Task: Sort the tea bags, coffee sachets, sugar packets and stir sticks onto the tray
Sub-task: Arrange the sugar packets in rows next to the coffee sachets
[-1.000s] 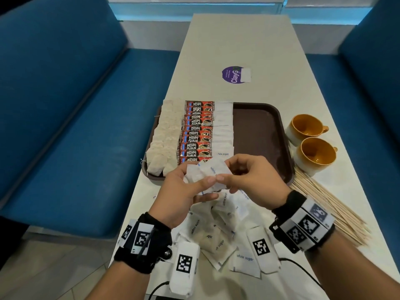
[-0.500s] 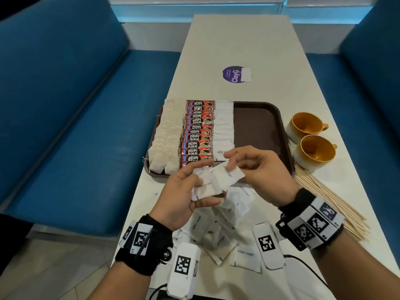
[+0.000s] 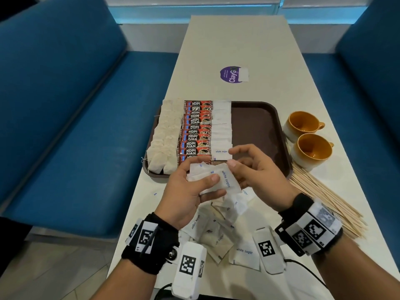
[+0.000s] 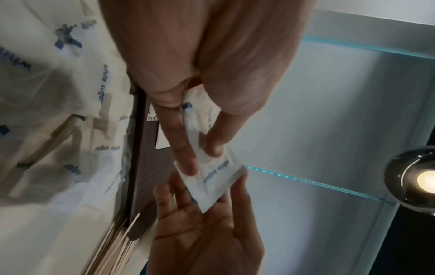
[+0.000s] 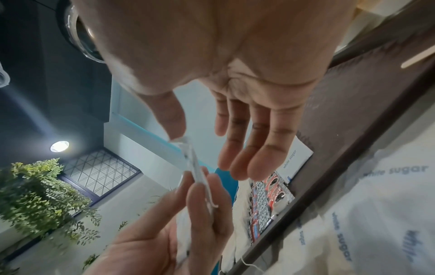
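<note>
My left hand (image 3: 205, 187) grips a small stack of white sugar packets (image 3: 225, 180) just above the tray's near edge, thumb on top and fingers below. In the left wrist view the stack (image 4: 212, 176) is pinched between thumb and fingers (image 4: 183, 148). My right hand (image 3: 238, 159) hovers beside the stack with its fingers (image 5: 247, 148) straight; only its thumb tip touches the packets' edge (image 5: 188, 148). The brown tray (image 3: 259, 126) carries a column of tea bags (image 3: 166, 135), a column of red coffee sachets (image 3: 195, 131) and a column of sugar packets (image 3: 221, 131).
Loose sugar packets (image 3: 218, 232) lie in a heap on the table below my hands. A fan of wooden stir sticks (image 3: 324, 200) lies right of the tray. Two orange cups (image 3: 303, 124) (image 3: 311, 150) stand beyond them. The tray's right half is bare.
My right hand pinched a packet at the stack before; now its fingers have spread and the packet lies on the stack in my left hand.
</note>
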Available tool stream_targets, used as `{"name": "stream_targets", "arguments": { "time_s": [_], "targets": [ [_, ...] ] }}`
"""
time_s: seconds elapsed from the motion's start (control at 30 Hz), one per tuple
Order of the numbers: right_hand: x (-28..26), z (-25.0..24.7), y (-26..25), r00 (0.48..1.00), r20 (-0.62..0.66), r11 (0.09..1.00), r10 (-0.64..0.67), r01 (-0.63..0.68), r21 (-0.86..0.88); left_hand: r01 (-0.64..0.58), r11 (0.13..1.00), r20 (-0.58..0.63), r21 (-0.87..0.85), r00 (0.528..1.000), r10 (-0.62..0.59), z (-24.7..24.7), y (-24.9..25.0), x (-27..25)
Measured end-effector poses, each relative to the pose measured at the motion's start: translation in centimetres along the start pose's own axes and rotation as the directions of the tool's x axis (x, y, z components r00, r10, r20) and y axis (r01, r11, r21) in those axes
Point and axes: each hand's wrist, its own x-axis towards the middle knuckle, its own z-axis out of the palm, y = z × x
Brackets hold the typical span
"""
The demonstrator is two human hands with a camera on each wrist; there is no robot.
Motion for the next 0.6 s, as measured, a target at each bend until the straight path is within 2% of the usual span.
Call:
{"name": "stream_targets", "arguments": {
  "time_s": [0.1, 0.17, 0.33, 0.43, 0.6],
  "targets": [
    [-0.1, 0.2, 0.3, 0.998, 0.062, 0.999, 0.032, -0.032, -0.004, -0.038, 0.999, -0.051, -0.035, 0.998, 0.036, 0.1, -0.2, 0.2],
    [-0.3, 0.4, 0.6, 0.997, 0.081, 0.999, -0.004, 0.007, -0.044, -0.041, 0.998, -0.068, -0.047, 0.997, 0.038, -0.1, -0.2, 0.3],
    [0.2, 0.1, 0.7, 0.996, -0.041, 0.997, -0.083, 0.083, -0.008, 0.019, 1.000, -0.006, -0.024, 1.000, -0.019, -0.4, -0.1, 0.3],
    [0.7, -0.2, 0.3, 0.995, -0.058, 0.996, -0.075, 0.077, 0.034, 0.044, 0.999, 0.013, 0.011, 0.999, -0.044, -0.6, -0.4, 0.3],
    [3.9, -1.6, 0.9, 0.980, -0.198, 0.998, 0.006, 0.005, 0.055, 0.068, 0.998, -0.052, -0.008, 0.996, -0.069, -1.6, -0.5, 0.5]
  ]
}}
